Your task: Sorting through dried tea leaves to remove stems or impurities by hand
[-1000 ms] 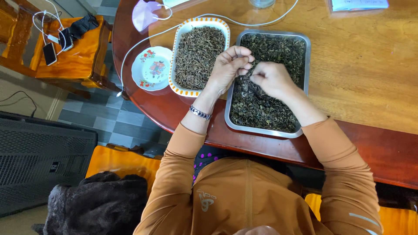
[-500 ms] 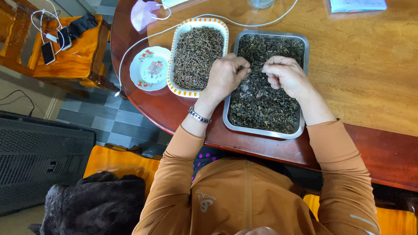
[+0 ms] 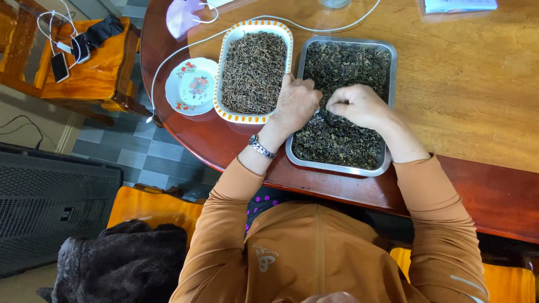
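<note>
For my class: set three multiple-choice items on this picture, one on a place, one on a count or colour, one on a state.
1. Where does the small flowered saucer lie?
A. left of the orange-rimmed tray
B. inside the metal tray
C. on the orange chair cushion

2. How many trays of dried leaves stand on the wooden table?
A. one
B. two
C. four

3. How is the right hand held?
A. flat and raised above the table
B. curled, down in the metal tray's leaves
C. gripping the white cable

Answers:
1 A, it sits beside that tray's left rim.
2 B, one orange-rimmed, one metal.
3 B, its curled fingers rest among the dark leaves, with the left hand alongside.
</note>
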